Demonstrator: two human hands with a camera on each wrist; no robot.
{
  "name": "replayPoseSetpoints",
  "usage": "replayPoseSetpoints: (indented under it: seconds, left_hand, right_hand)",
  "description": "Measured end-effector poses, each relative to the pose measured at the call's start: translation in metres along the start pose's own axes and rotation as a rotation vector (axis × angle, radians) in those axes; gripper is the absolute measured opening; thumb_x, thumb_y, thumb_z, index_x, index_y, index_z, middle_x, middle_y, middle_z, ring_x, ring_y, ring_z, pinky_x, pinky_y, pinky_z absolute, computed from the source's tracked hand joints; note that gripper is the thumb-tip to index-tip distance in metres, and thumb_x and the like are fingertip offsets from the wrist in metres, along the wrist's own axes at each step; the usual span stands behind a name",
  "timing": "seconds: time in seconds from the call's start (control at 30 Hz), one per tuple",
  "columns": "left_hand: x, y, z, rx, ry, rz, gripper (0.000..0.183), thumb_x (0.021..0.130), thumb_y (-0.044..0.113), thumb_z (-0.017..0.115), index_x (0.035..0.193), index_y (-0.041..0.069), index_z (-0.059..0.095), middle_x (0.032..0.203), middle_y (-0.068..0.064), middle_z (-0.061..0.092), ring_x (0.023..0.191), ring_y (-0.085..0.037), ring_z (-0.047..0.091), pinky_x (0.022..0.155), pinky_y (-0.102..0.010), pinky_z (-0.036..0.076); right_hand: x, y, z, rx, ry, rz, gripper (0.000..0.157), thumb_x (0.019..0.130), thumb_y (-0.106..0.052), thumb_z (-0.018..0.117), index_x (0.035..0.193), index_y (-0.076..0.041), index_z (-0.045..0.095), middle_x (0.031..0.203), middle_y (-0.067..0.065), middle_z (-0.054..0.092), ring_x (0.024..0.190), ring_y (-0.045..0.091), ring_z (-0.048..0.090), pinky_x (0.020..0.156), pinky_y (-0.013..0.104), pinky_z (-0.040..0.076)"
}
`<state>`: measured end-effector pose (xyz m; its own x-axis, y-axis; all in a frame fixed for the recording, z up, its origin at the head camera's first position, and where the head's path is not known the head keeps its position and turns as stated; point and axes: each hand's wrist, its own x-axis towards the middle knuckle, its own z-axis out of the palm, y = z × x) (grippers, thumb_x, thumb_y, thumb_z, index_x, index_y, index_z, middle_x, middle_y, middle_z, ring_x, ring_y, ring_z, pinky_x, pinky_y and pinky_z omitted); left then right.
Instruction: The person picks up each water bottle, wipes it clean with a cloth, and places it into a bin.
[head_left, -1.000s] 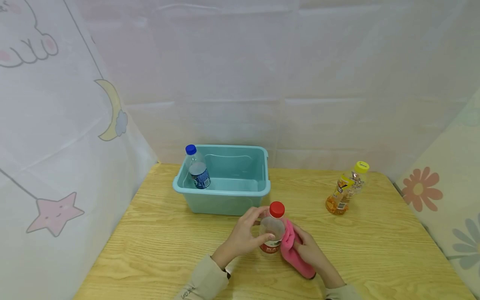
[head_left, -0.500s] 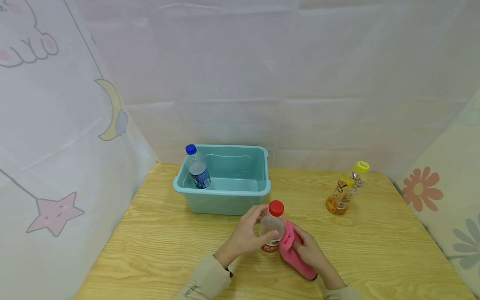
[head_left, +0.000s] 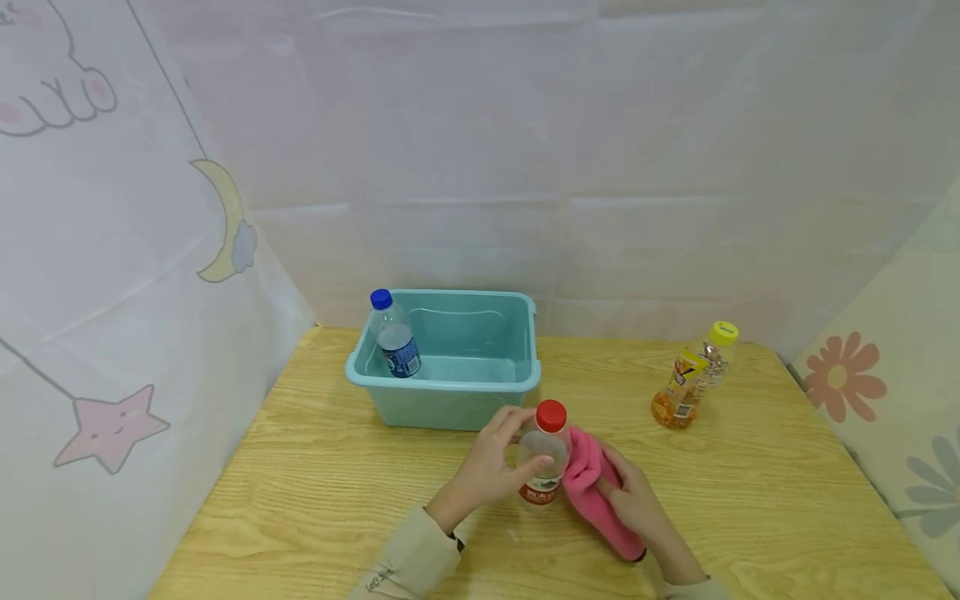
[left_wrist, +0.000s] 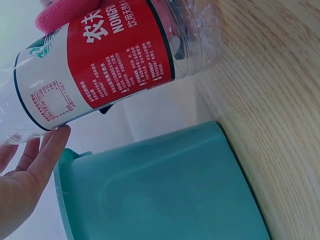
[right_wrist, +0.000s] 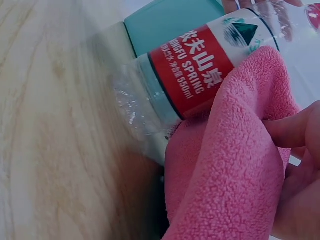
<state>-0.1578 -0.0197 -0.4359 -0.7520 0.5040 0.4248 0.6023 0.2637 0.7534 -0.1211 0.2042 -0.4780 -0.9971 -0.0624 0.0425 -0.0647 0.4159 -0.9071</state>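
My left hand (head_left: 487,467) grips a clear plastic water bottle (head_left: 540,492) by its upper part, thumb in front and fingers behind. The bottle stands nearly upright, with a red cap (head_left: 551,416) and a red and white label (right_wrist: 197,70). At its right side my right hand (head_left: 636,504) holds a folded pink cloth (head_left: 596,500), the thumb pressed into the fold. In the right wrist view the fuzzy cloth (right_wrist: 230,150) lies along the bottle's side and covers part of the label. Some right-hand fingers are hidden behind the cloth.
Behind the bottle stands a light blue plastic bin (head_left: 450,408), holding a blue-capped bottle (head_left: 401,354) that leans in its left corner. A yellow-capped bottle with some orange liquid (head_left: 678,396) stands at the right on the wooden table (head_left: 315,500). Printed cloth hangs behind.
The bottle has turned a little in my left hand, so the label faces differently. My right hand and the pink cloth have shifted slightly right, and the cloth's fold has spread upward.
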Motion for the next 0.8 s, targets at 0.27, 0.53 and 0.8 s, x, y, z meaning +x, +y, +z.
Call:
replayPoseSetpoints:
  seconds: [0.27,0.53,0.8]
  left_hand:
    - [0.001,0.001,-0.003,0.014,-0.015,0.012,0.054,0.084,0.025,0.066,0.130,0.008,0.044,0.113,-0.004,0.048,0.104,-0.015,0.050,0.084,-0.024,0.048]
    - [0.000,0.002,-0.004,0.006,-0.018,-0.007,0.054,0.084,0.024,0.066,0.129,0.008,0.042,0.107,-0.004,0.049,0.100,-0.014,0.049,0.083,-0.024,0.049]
    - [-0.001,0.001,-0.005,-0.004,-0.020,-0.006,0.052,0.085,0.022,0.065,0.129,0.007,0.042,0.107,-0.004,0.050,0.100,-0.015,0.050,0.084,-0.025,0.049]
  right_hand:
    - [-0.003,-0.014,-0.011,0.028,0.050,-0.093,0.048,0.086,0.006,0.053,0.132,0.007,0.040,0.132,0.026,0.042,0.120,0.011,0.039,0.088,0.003,0.028]
    - [-0.005,-0.029,-0.017,0.071,0.109,-0.266,0.048,0.083,0.015,0.049,0.130,0.012,0.038,0.128,0.032,0.041,0.110,-0.017,0.035,0.089,0.003,0.030]
    - [-0.004,-0.045,-0.020,0.115,0.132,-0.416,0.048,0.081,0.021,0.047,0.128,0.011,0.041,0.124,-0.013,0.048,0.111,-0.007,0.043,0.088,0.007,0.037]
